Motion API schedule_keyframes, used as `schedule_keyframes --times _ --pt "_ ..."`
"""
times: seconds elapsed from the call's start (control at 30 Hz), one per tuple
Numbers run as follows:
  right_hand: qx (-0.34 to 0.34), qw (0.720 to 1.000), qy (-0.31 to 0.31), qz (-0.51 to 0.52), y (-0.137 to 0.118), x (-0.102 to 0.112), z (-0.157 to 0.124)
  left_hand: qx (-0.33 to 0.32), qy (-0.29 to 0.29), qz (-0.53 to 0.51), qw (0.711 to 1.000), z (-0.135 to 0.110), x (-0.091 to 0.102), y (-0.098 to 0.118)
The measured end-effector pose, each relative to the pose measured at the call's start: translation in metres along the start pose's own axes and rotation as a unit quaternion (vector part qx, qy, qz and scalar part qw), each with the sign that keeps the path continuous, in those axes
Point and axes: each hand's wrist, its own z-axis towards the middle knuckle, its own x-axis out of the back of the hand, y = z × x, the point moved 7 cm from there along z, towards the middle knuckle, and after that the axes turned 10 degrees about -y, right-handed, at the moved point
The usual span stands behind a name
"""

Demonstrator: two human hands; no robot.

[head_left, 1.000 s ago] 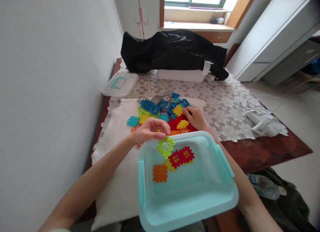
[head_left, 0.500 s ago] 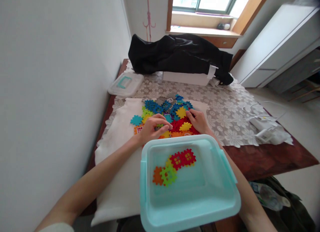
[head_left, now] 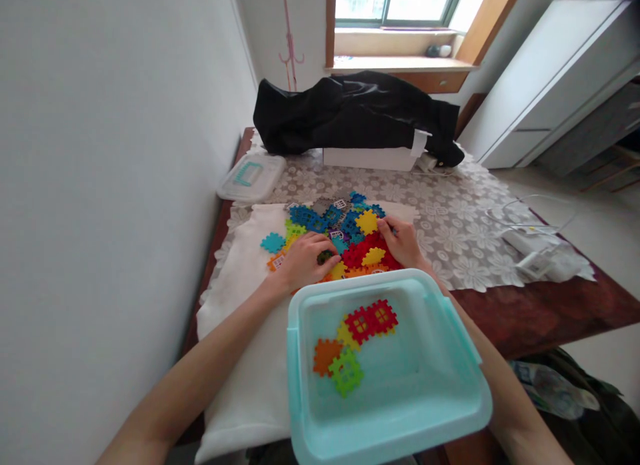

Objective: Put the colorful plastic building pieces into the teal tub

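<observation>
My right hand (head_left: 403, 242) pinches the edge of a yellow notched building tile (head_left: 367, 221) at the right side of a tile pile. My left hand (head_left: 307, 259) is curled over the pile's near left, thumb and fingertips meeting. A dark green bit shows inside that curl, but what the fingers grip is hidden. Around the hands lie blue tiles (head_left: 307, 217), red tiles (head_left: 356, 253), another yellow tile (head_left: 373, 256) and a light blue tile (head_left: 273, 243). Nearer me, a turquoise bin (head_left: 425, 411) holds red tiles (head_left: 371, 320), an orange tile (head_left: 327, 357) and a lime-green tile (head_left: 346, 373).
White cloth (head_left: 245, 358) lies under the pile, over a lace tablecloth (head_left: 440, 231). A clear lid (head_left: 263, 178) rests at the back left by the wall. Black fabric (head_left: 355, 115) covers a white box (head_left: 367, 158) behind. A white device with cable (head_left: 540, 255) sits at right.
My left hand has closed, its fingers curling down toward the thumb. The yellow tile has shifted slightly with my right hand. In the bin, the lime-green tile has slid toward me.
</observation>
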Motion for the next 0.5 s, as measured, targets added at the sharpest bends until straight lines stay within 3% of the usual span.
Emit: schedule_keyframes --times 0.13,0.27,0.37,0.5 --pt "0.007 0.980 -0.007 0.201 -0.017 0.008 -0.011 0.003 -0.019 0.004 1.000 -0.001 0.001 0.003" --pt "0.022 0.909 -0.110 0.402 -0.041 -0.001 -0.021 0.009 -0.023 -0.003 1.000 0.000 -0.001 -0.001" --pt "0.094 0.865 -0.212 0.446 -0.065 -0.005 -0.026 0.018 -0.018 -0.005 1.000 0.001 -0.002 -0.005" --pt "0.145 0.816 -0.287 0.480 -0.075 -0.005 -0.031 0.034 -0.002 -0.015 0.999 0.001 -0.005 -0.011"
